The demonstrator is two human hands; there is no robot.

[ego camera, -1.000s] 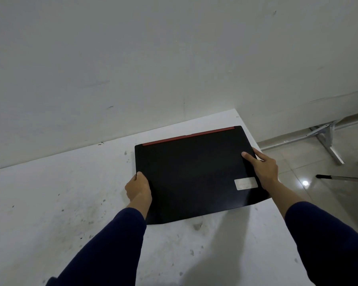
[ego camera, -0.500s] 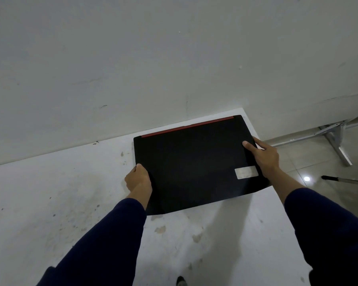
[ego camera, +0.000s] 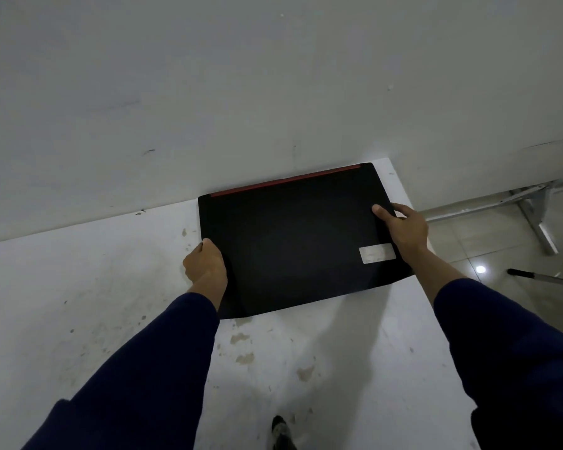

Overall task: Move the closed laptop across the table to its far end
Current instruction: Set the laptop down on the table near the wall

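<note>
The closed black laptop (ego camera: 293, 235), with a red strip along its far edge and a pale sticker near its right front corner, lies near the far right corner of the stained white table (ego camera: 95, 287), close to the wall. My left hand (ego camera: 205, 266) grips its left edge with the thumb on top. On the right edge, my right hand (ego camera: 403, 230) holds it, thumb resting on the lid. The laptop's front right corner reaches the table's right edge.
A grey-white wall (ego camera: 241, 92) rises directly behind the table. To the right lies tiled floor with a metal frame leg (ego camera: 533, 209) and a dark-tipped rod (ego camera: 543, 277). A small dark object (ego camera: 281, 431) sits at the table's near edge.
Both hands have carried the laptop farther away across the table, so its red-edged back now sits close to the wall. The grip on both sides is unchanged.
</note>
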